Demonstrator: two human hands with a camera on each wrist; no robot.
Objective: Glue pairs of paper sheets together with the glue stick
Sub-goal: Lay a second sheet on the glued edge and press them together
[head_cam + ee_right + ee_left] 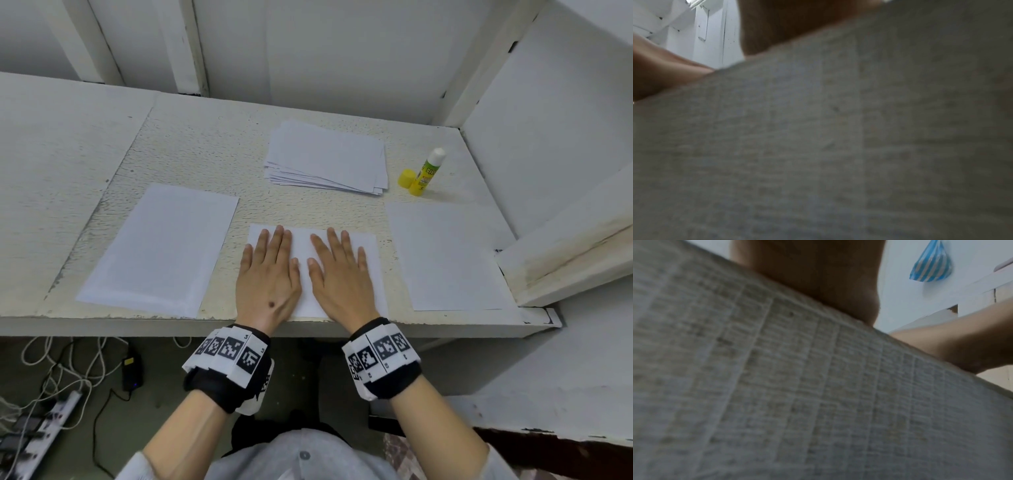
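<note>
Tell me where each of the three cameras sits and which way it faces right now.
Head: above, looking forward and down at the desk; left hand and right hand lie flat on the middle sheet, glue stick far right.
Left wrist: low against the blurred desk edge, facing forward; palm underside, thumb.
Right wrist: likewise; palm underside, thumb.
Shared: both wrist views show the desk edge filling the frame.

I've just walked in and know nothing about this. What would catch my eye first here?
Probably the two bare hands, left hand and right hand, pressed flat side by side on the middle sheet at the table's near edge. Next, the one spot of colour: a yellow glue stick standing uncapped at the far right, its cap beside it, next to a stack of paper.
</note>
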